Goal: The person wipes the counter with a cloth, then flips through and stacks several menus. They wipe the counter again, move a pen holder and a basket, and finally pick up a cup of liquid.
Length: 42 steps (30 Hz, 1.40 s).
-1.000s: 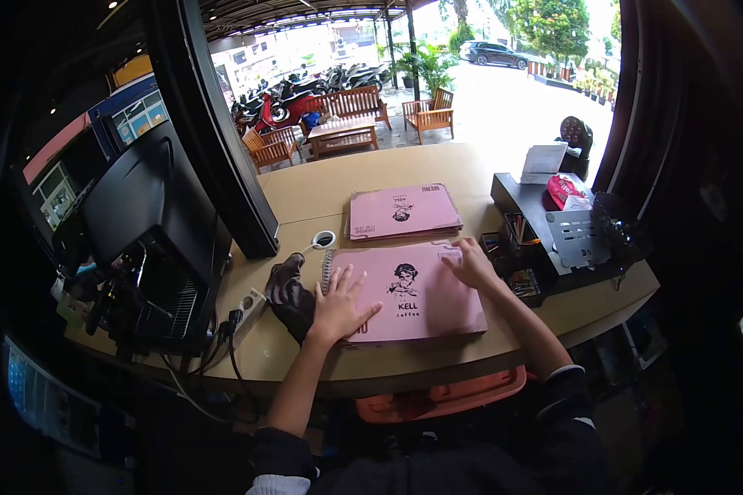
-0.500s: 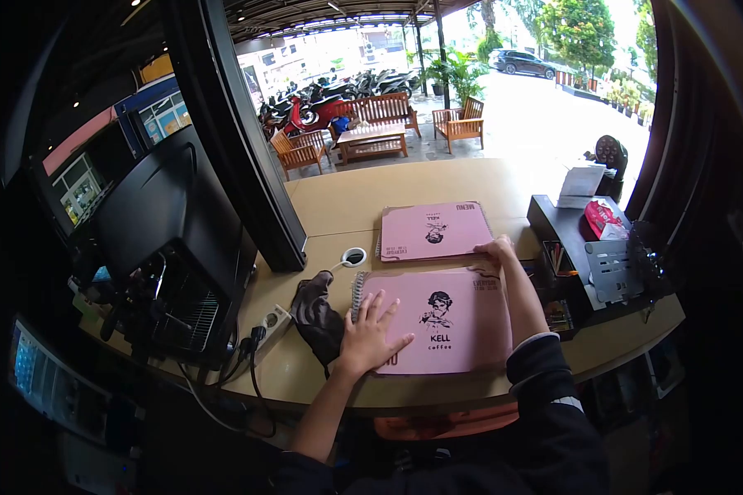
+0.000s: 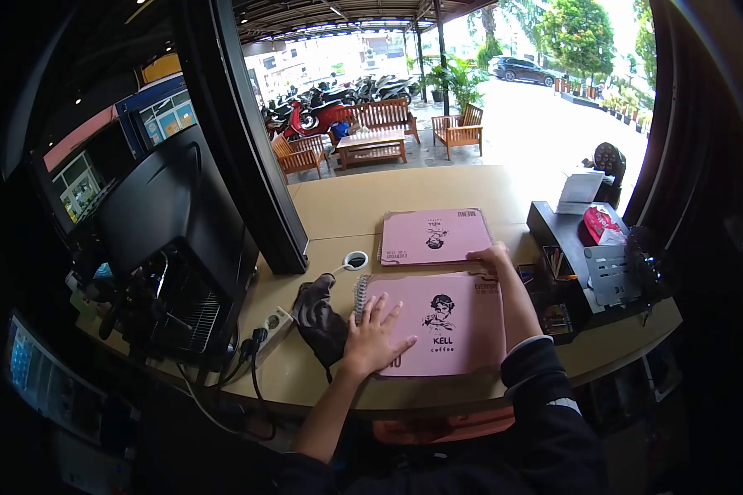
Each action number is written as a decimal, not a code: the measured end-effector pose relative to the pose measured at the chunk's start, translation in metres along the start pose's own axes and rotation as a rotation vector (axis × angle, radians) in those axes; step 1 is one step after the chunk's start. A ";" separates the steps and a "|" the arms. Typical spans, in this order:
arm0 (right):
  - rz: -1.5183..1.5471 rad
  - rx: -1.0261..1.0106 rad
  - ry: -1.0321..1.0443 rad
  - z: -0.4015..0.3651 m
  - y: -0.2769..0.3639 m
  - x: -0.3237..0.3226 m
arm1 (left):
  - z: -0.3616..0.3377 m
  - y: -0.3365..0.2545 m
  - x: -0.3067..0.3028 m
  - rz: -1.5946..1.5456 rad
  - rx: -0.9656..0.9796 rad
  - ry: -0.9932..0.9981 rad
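Note:
A pink spiral-bound menu with a drawn figure and "KELL coffee" on its cover lies closed on the tan counter in front of me. My left hand rests flat on its near left corner, fingers spread. My right hand curls over the menu's far right edge, fingers gripping it. A second pink menu lies just beyond, its print facing away from me.
A dark cloth lies left of the near menu, beside a power strip with cables. A black monitor and a dark pillar stand to the left. A black organiser with pens and packets sits on the right.
My right hand moved from the top of the cover to its far right edge and took hold there. My view shifted left and down, so the counter sits further right in the picture.

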State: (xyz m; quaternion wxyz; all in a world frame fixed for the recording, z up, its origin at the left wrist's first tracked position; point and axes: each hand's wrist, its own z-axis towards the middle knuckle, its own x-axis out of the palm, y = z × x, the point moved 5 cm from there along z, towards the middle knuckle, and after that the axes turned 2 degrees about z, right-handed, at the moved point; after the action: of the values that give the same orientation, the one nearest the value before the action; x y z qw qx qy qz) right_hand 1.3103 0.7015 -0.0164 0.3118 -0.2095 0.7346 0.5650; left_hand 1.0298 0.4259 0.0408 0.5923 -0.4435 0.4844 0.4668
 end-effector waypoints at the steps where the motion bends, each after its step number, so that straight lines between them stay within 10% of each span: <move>1: 0.253 0.085 0.126 0.009 -0.011 0.012 | 0.000 0.000 0.000 0.004 -0.001 0.002; 5: 0.151 0.105 -0.016 0.067 -0.029 0.016 | -0.001 0.000 -0.001 -0.001 0.000 0.004; 8: 0.761 -0.100 0.177 0.031 0.015 -0.014 | 0.000 0.001 0.001 0.009 0.005 0.002; 17: 0.944 -0.538 -0.662 -0.031 0.099 -0.164 | 0.001 0.001 0.003 0.009 -0.010 0.019; 24: 1.177 -0.862 -0.455 -0.123 0.139 -0.230 | 0.001 0.008 -0.008 -0.234 -0.024 -0.143; 26: 0.623 -0.980 -0.461 -0.149 0.154 -0.228 | 0.008 0.020 -0.018 -0.403 -0.060 -0.210; 31: 0.546 -1.092 -0.238 -0.204 0.181 -0.198 | 0.009 0.007 -0.107 -1.117 0.074 -0.666; 35: 0.372 -1.172 0.012 -0.251 0.206 -0.168 | 0.002 -0.020 -0.156 -1.551 0.243 -0.309; 38: 0.141 -1.281 0.181 -0.274 0.212 -0.129 | 0.007 -0.025 -0.143 -1.014 0.198 -0.266; 42: 0.013 -1.459 0.017 -0.271 0.198 -0.094 | 0.005 -0.009 -0.100 -1.122 0.047 -0.514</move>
State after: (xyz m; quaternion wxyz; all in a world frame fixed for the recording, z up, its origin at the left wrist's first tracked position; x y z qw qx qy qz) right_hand 1.1871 0.4916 0.2331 0.0837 -0.3641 0.1750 0.9109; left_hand 1.0302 0.4169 0.1405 0.8550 -0.4908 0.0292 0.1652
